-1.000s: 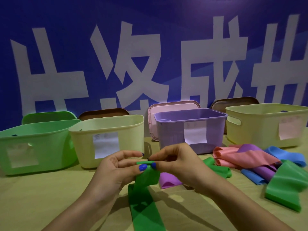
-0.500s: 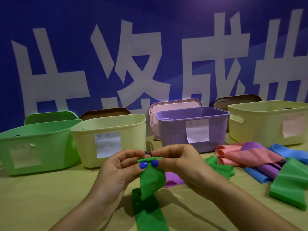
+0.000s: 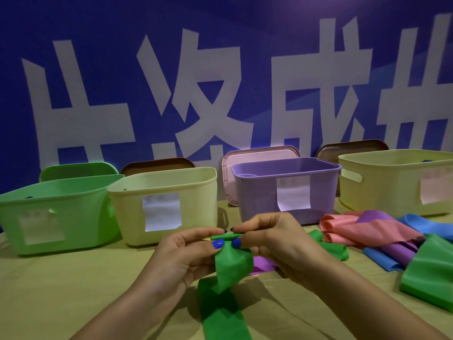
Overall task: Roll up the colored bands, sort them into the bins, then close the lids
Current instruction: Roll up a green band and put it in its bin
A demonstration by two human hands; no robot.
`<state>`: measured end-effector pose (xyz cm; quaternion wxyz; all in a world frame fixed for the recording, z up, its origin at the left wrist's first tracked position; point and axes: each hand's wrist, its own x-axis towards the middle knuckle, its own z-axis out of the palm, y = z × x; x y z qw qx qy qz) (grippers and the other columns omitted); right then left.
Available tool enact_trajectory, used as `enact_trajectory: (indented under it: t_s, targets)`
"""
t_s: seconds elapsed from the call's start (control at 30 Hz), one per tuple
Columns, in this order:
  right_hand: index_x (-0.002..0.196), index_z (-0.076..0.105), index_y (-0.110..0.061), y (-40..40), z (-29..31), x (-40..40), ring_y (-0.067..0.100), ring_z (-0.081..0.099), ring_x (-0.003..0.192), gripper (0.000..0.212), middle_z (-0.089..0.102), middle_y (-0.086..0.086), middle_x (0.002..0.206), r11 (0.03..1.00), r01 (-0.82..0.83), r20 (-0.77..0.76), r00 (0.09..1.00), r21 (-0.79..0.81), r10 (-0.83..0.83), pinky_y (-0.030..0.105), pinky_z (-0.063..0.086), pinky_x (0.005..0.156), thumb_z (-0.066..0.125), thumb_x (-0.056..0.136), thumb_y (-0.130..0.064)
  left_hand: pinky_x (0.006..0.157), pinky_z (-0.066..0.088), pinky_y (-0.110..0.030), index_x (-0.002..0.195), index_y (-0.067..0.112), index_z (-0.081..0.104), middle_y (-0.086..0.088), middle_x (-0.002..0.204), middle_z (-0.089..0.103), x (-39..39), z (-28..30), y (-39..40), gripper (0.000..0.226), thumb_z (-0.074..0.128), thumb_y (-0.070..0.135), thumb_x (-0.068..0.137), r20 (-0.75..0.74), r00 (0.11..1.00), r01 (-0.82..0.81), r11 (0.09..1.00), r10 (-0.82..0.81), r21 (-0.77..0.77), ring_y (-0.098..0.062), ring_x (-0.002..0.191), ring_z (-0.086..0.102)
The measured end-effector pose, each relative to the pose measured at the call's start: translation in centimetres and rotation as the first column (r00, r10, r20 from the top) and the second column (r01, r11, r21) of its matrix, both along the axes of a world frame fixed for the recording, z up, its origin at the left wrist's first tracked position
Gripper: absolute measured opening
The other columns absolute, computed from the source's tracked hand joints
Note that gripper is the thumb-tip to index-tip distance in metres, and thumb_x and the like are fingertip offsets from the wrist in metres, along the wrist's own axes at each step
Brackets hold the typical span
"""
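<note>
Both hands (image 3: pixel 224 244) pinching green band (image 3: pixel 234 263), top edge tightly rolled, rest dangling limp.

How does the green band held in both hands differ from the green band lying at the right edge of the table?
The green stretchy band in the hands is lifted, its top end rolled into a thin tube pinched by the left hand and right hand; the loose green band at the right lies unrolled on the table, untouched. The held one hangs down narrow toward the camera; the other lies beside the pile of coloured bands. Both are the same green.
</note>
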<state>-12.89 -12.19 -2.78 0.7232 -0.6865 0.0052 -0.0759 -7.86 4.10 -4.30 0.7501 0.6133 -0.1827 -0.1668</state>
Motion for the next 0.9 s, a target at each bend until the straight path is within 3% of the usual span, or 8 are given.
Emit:
enact_trajectory:
  t_s: [0.17, 0.3, 0.43, 0.53, 0.7, 0.8, 0.9]
  targets:
    - [0.068, 0.070, -0.004, 0.16, -0.08, 0.09, 0.031, 0.070, 0.085, 0.018, 0.071, 0.020, 0.088, 0.999, -0.028, 0.032, 0.999, 0.026, 0.027, 0.037, 0.059, 0.077, 0.064, 0.075, 0.012, 0.051, 0.056, -0.024, 0.088, -0.004, 0.070, -0.023, 0.085, 0.072, 0.18, -0.08, -0.10, 0.030, 0.064, 0.001, 0.059, 0.028, 0.998, -0.053, 0.998, 0.054, -0.034, -0.024, 0.065, 0.070]
    - [0.071, 0.069, -0.004, 0.23, -0.11, -0.01, 0.021, 0.069, 0.072, 0.010, 0.071, 0.011, 0.077, 0.990, -0.118, 0.050, 0.992, 0.078, 0.114, 0.026, 0.058, 0.065, 0.063, 0.076, 0.002, 0.058, 0.059, -0.026, 0.073, 0.003, 0.075, -0.020, 0.087, 0.072, 0.40, 0.13, 0.18, 0.017, 0.065, 0.002, 0.059, 0.122, 0.988, -0.089, 0.995, 0.094, -0.051, -0.024, 0.071, 0.071]
    - [0.084, 0.067, -0.009, 0.25, -0.08, -0.01, 0.015, 0.066, 0.073, 0.012, 0.069, 0.011, 0.085, 0.983, -0.019, 0.063, 0.998, -0.183, 0.030, 0.020, 0.054, 0.062, 0.062, 0.084, 0.002, 0.066, 0.058, -0.025, 0.073, 0.011, 0.077, -0.014, 0.083, 0.074, -0.01, 0.17, 0.22, 0.018, 0.066, -0.002, 0.069, 0.299, 0.948, -0.124, 0.992, 0.106, 0.040, -0.023, 0.076, 0.071]
    - [0.098, 0.067, -0.013, 0.10, -0.04, -0.04, 0.011, 0.064, 0.074, 0.023, 0.067, 0.005, 0.079, 0.967, 0.005, 0.102, 0.995, -0.257, 0.022, 0.020, 0.055, 0.069, 0.063, 0.083, 0.003, 0.068, 0.057, -0.021, 0.073, 0.016, 0.078, -0.008, 0.082, 0.075, -0.12, 0.20, 0.34, 0.027, 0.065, -0.008, 0.075, 0.388, 0.914, -0.175, 0.978, 0.121, 0.109, -0.017, 0.079, 0.071]
    - [0.105, 0.062, -0.018, -0.09, -0.11, 0.03, 0.011, 0.066, 0.073, 0.037, 0.066, -0.001, 0.072, 0.974, 0.016, 0.129, 0.992, -0.227, 0.014, 0.025, 0.056, 0.078, 0.066, 0.078, 0.008, 0.066, 0.056, -0.022, 0.090, 0.015, 0.075, -0.009, 0.078, 0.074, 0.01, 0.16, 0.40, 0.030, 0.068, -0.007, 0.071, 0.321, 0.940, -0.148, 0.986, 0.115, 0.079, -0.020, 0.076, 0.071]
    - [0.105, 0.061, -0.018, -0.15, -0.13, 0.11, 0.011, 0.065, 0.071, 0.040, 0.065, 0.000, 0.073, 0.974, 0.031, 0.125, 0.992, -0.227, -0.003, 0.025, 0.057, 0.077, 0.066, 0.077, 0.009, 0.066, 0.059, -0.025, 0.079, 0.012, 0.077, -0.013, 0.082, 0.074, -0.14, 0.11, 0.24, 0.022, 0.072, 0.007, 0.058, 0.266, 0.961, -0.095, 0.995, 0.080, 0.042, -0.023, 0.078, 0.072]
    - [0.103, 0.063, -0.019, -0.14, -0.05, 0.06, 0.014, 0.067, 0.078, 0.037, 0.068, 0.003, 0.080, 0.973, 0.026, 0.116, 0.993, -0.229, 0.000, 0.025, 0.057, 0.078, 0.066, 0.078, 0.008, 0.067, 0.058, -0.025, 0.074, 0.015, 0.078, -0.012, 0.084, 0.075, -0.08, -0.02, 0.16, 0.018, 0.070, 0.013, 0.057, 0.292, 0.953, -0.099, 0.994, 0.082, 0.043, -0.023, 0.080, 0.072]
